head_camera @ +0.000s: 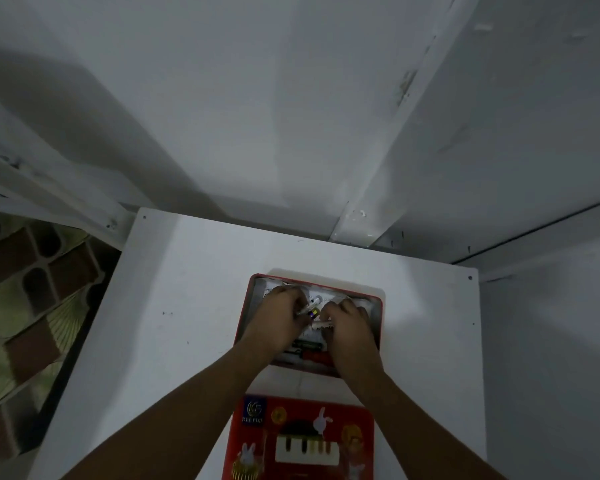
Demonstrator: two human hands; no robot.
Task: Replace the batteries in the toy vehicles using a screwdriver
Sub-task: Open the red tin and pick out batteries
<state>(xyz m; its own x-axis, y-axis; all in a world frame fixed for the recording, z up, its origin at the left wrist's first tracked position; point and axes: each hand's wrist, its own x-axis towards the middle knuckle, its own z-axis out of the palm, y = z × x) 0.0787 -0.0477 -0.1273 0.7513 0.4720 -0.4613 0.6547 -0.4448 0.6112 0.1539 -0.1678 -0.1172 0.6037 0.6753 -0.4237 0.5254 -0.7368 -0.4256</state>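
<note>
I had both hands inside the open red tin: my left hand was closed around a thin pale tool, perhaps the screwdriver, and my right hand was closed on a small white cylinder. Between the two grips lay a small yellow-and-blue battery; no toy vehicle was clearly visible. I judged the task was only beginning, with the lid lying nearer to me than my grips.

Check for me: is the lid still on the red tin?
No: the lid lies on the table beside the open red tin.
</note>
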